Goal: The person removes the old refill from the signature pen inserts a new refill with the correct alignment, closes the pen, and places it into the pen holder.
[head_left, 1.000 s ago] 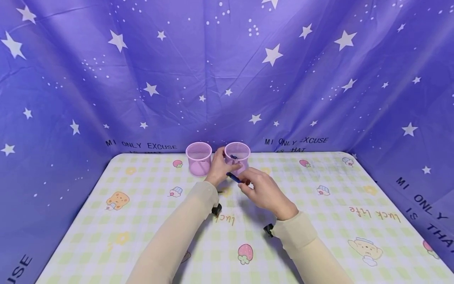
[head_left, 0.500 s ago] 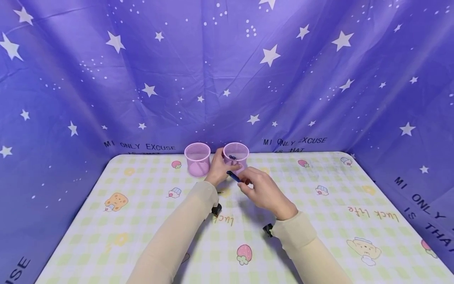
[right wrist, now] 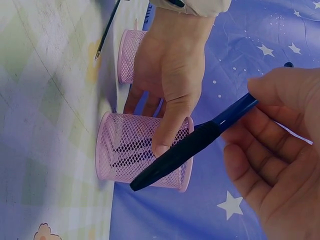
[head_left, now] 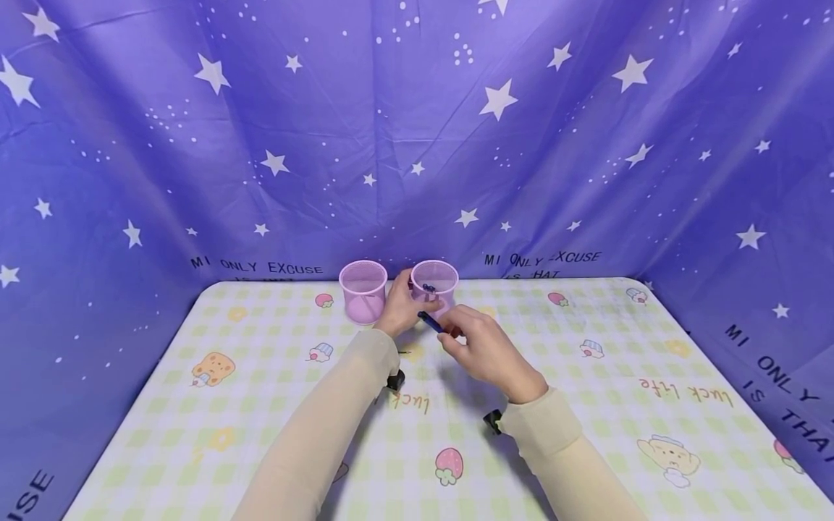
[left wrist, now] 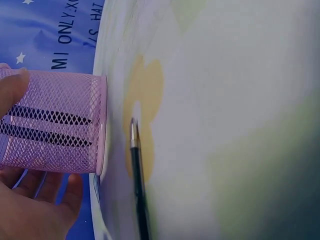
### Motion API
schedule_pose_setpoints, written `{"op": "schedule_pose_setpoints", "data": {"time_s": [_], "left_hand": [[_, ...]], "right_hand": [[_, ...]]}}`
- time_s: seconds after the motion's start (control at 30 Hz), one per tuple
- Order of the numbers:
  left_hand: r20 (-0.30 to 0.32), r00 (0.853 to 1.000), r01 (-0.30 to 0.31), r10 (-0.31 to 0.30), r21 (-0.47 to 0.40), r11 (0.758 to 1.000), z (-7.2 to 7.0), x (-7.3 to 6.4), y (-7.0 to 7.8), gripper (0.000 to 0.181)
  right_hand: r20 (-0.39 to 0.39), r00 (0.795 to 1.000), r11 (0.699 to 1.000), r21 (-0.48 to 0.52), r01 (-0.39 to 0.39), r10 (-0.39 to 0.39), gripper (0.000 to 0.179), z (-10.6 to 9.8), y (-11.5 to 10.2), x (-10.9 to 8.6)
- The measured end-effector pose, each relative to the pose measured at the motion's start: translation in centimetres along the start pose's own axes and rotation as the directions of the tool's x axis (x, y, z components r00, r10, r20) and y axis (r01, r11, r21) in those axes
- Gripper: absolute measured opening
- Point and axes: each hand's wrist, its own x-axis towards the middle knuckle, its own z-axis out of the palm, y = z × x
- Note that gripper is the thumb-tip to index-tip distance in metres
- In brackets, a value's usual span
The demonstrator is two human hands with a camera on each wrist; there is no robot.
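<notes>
My left hand [head_left: 400, 311] grips the right-hand pink mesh pen holder [head_left: 445, 300], thumb on the near side and fingers round the back. Two dark pens [right wrist: 132, 145] show through its mesh, standing inside. My right hand [head_left: 485, 351] pinches a blue pen [head_left: 431, 323] between thumb and fingers. In the right wrist view the pen's black grip section [right wrist: 175, 155] slants across in front of the holder, its tapered end pointing away from the hand. A thin dark pen refill [left wrist: 140, 195] with a metal tip lies on the table near the left wrist.
A second pink mesh pen holder [head_left: 364, 300] stands just left of my left hand. The checked tablecloth [head_left: 280, 405] covers the table, whose back edge runs close behind both holders. A purple star-printed curtain [head_left: 365, 145] hangs behind and at both sides.
</notes>
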Motion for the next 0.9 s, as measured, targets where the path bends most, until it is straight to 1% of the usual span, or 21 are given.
{"op": "schedule_pose_setpoints", "data": {"time_s": [0.3, 0.47, 0.6, 0.8, 0.9], "left_hand": [[-0.004, 1.0, 0.009, -0.009, -0.011, 1.0, -0.08, 0.14, 0.1, 0.078], [0.004, 1.0, 0.009, -0.009, -0.028, 1.0, -0.16, 0.2, 0.22, 0.078], [0.009, 1.0, 0.011, -0.011, -0.029, 1.0, -0.21, 0.21, 0.26, 0.079], [0.02, 0.999, 0.033, -0.032, -0.036, 0.999, -0.29, 0.13, 0.24, 0.08], [0.022, 0.999, 0.032, -0.031, -0.028, 0.999, -0.36, 0.07, 0.14, 0.079]], "right_hand": [[-0.023, 1.0, 1.0, -0.004, 0.011, -0.011, 0.01, -0.02, -0.03, 0.01], [-0.031, 0.999, 1.0, -0.008, 0.012, -0.013, 0.01, -0.03, 0.04, 0.01], [-0.03, 0.999, 1.0, -0.007, 0.012, -0.012, 0.01, -0.07, 0.04, 0.05], [-0.025, 1.0, 1.0, -0.005, 0.01, -0.01, 0.01, -0.07, -0.02, 0.1], [-0.026, 1.0, 1.0, 0.0, 0.009, -0.009, 0.009, -0.08, -0.08, 0.11]]}}
